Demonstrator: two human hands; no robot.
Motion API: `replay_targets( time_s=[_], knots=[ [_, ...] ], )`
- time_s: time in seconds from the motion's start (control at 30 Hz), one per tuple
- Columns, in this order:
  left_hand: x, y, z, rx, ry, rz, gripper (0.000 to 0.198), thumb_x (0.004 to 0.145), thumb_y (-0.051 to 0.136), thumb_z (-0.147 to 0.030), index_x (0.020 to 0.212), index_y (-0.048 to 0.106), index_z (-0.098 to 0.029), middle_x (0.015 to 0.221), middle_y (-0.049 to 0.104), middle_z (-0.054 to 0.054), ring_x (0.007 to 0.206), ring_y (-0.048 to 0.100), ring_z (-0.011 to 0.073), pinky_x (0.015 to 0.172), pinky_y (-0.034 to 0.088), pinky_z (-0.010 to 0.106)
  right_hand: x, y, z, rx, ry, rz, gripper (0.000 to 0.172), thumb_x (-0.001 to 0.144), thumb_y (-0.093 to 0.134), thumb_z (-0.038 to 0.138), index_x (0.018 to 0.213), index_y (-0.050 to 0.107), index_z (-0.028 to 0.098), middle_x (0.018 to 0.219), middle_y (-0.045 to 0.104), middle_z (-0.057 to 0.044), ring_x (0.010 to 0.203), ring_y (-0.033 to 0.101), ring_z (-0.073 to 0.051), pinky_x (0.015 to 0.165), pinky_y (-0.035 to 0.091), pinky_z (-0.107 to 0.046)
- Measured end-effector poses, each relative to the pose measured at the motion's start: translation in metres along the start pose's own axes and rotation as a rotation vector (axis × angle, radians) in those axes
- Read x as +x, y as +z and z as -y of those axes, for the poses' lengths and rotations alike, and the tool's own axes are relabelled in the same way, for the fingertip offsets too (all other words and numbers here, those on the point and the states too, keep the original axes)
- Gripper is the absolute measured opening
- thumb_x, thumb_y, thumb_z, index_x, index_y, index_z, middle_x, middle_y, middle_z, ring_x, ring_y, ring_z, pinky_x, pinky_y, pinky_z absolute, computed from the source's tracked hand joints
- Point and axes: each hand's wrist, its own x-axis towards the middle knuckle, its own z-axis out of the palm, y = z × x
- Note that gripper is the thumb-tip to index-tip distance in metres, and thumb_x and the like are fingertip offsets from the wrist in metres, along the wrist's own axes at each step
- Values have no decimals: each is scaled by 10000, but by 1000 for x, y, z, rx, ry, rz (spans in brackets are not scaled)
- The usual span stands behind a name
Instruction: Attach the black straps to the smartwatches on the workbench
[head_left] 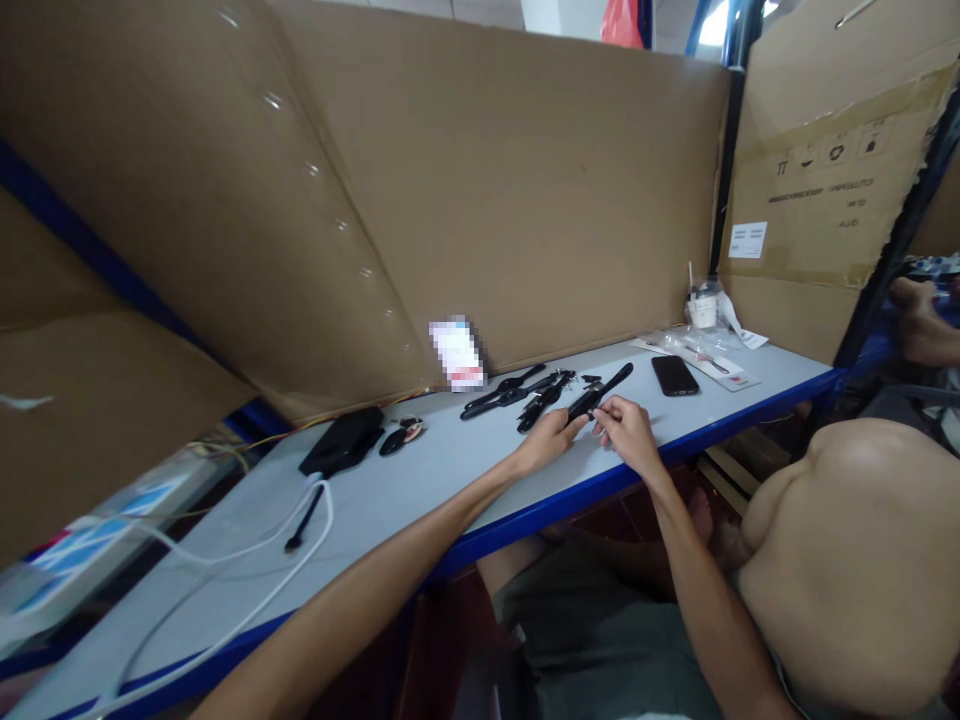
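My left hand (546, 441) is closed around the near end of a black watch (583, 404), holding it just above the front part of the table. One strap of that watch (619, 377) sticks out to the far right. Thumb and fingers of my right hand (628, 430) are pinched together at the watch's near right side; the exact spot they grip is too small to make out. Just behind and left of my hands, several more black watches (501, 402) with straps lie side by side, with small dark pieces (592, 380) close by.
A black phone (675, 376) lies on the table (442, 470) at right, near plastic packaging (697, 352) and a cup (703, 306). A lit screen (458, 354) leans on the cardboard wall (525, 200). At left are a black box (343, 441) and a white cable (327, 520). Another person sits close at right.
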Motion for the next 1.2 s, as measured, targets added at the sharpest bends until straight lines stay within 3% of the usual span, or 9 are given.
replay_targets(
  time_s=[0.23,0.4,0.53,0.67,0.77,0.83,0.93,1.03,1.2],
  knots=[
    [2,-1,1,9,-45,-23,578,871,558,-727,622,403,-229,497,382,-43,496,326,98,472,213,258,-2,-1,3,25,-13,5,221,898,522,405,879,616,205,688,701,-9,471,607,-124,448,458,-201],
    [5,-5,7,-134,-115,-69,550,847,623,-702,682,394,-230,520,376,-69,472,326,81,457,229,231,-2,-2,4,13,-4,-107,310,890,540,487,926,642,197,704,690,-19,484,602,-130,440,458,-208],
    [13,-22,7,-342,-157,-195,486,872,695,-573,727,383,-231,536,340,-96,443,286,58,436,213,205,-5,-4,5,77,16,-214,371,880,551,547,926,647,191,699,676,-22,507,594,-133,425,431,-207],
    [19,-46,4,-526,-194,-301,441,974,622,-447,723,323,-241,513,256,-120,394,210,41,403,136,195,-6,-7,4,72,17,-208,367,885,556,539,921,661,189,691,682,-27,521,599,-143,419,411,-214],
    [19,-58,5,-619,-238,-366,445,1007,589,-415,726,290,-245,521,233,-127,376,194,33,395,99,190,13,-8,4,-117,28,-114,261,914,545,424,894,680,201,675,689,-17,529,611,-152,491,463,-235],
    [18,-61,7,-659,-268,-378,437,1022,571,-397,729,287,-244,525,233,-127,373,187,31,391,94,188,39,-5,9,-394,6,7,171,913,564,298,866,702,209,701,712,-23,602,653,-163,608,510,-251],
    [18,-61,9,-695,-292,-372,417,1047,527,-358,728,282,-246,514,213,-129,367,175,37,382,101,187,85,11,18,-785,-83,149,172,892,586,157,910,754,191,905,776,-86,876,722,-210,812,521,-277],
    [19,-56,9,-699,-291,-354,418,1051,523,-350,723,285,-247,498,213,-131,359,180,36,375,105,184,117,31,20,-965,-87,326,272,904,605,142,1132,749,183,1159,765,-130,1088,705,-256,880,509,-286],
    [21,-46,13,-686,-241,-324,441,1007,622,-402,737,314,-240,481,264,-133,352,212,22,374,111,179,123,51,9,-1167,-165,422,324,998,518,157,1281,674,170,1277,715,-180,1176,684,-280,937,500,-315]
  ],
)
